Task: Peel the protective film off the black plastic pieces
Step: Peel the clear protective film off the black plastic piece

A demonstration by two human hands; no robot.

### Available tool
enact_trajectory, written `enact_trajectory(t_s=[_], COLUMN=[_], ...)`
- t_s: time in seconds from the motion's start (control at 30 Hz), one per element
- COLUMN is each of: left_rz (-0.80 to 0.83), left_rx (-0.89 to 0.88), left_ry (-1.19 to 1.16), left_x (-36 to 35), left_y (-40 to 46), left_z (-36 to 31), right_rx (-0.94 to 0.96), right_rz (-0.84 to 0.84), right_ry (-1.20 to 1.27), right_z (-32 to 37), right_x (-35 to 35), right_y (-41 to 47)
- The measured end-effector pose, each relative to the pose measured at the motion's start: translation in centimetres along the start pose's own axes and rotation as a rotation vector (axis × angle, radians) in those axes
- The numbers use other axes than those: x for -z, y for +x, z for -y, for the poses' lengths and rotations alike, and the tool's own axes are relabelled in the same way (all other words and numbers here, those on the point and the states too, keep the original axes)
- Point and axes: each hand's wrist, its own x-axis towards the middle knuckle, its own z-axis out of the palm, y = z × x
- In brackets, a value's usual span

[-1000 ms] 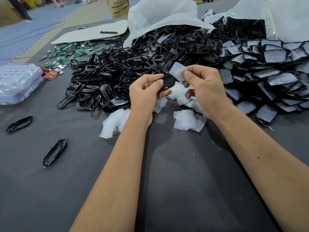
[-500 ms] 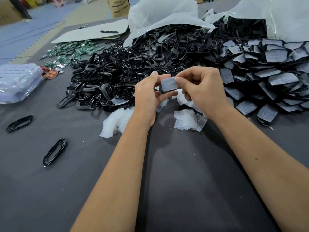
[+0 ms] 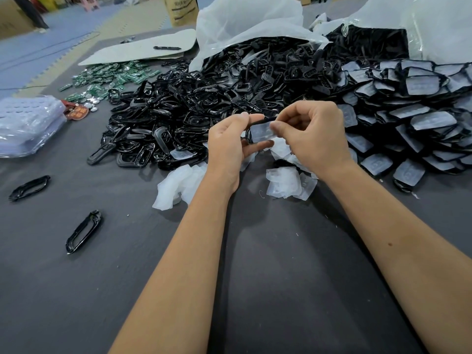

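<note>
Since a moment ago the filmed piece [image 3: 263, 132] has tilted flatter between the hands. Left hand [image 3: 229, 146] pinches its left end; right hand [image 3: 314, 139] pinches the film at its right edge. Two loose frames [image 3: 84, 231] lie well left of the left hand.

A dark grey cloth-covered table [image 3: 281, 290] carries everything. Across its far middle spreads a large heap of glossy black plastic frames [image 3: 184, 111], spilling from a white plastic bag [image 3: 245, 21]. To the right lies a pile of black plastic pieces covered with cloudy film [image 3: 421, 118]. Peeled translucent film scraps [image 3: 286, 185] sit near the piles' front edge, with another crumpled clump [image 3: 176, 187] to their left. Two single black oval frames [image 3: 83, 232] [image 3: 29, 187] lie apart at the left. Green circuit boards [image 3: 107, 77], a stack of clear plastic trays [image 3: 25, 123] and a pale grey sheet [image 3: 143, 49] occupy the far left.
</note>
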Motion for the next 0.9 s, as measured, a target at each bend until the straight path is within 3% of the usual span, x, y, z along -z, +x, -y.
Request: enact_trajectory(t_s=[0.9], left_rz=[0.008], left_rx=[-0.047], left_ry=[0.061], left_x=[-0.5], left_y=[-1.3], left_z=[-0.9], right_rx=[-0.087], right_rz=[-0.031], right_ry=[0.029], right_z=[0.0], right_x=[0.0], right_y=[0.0])
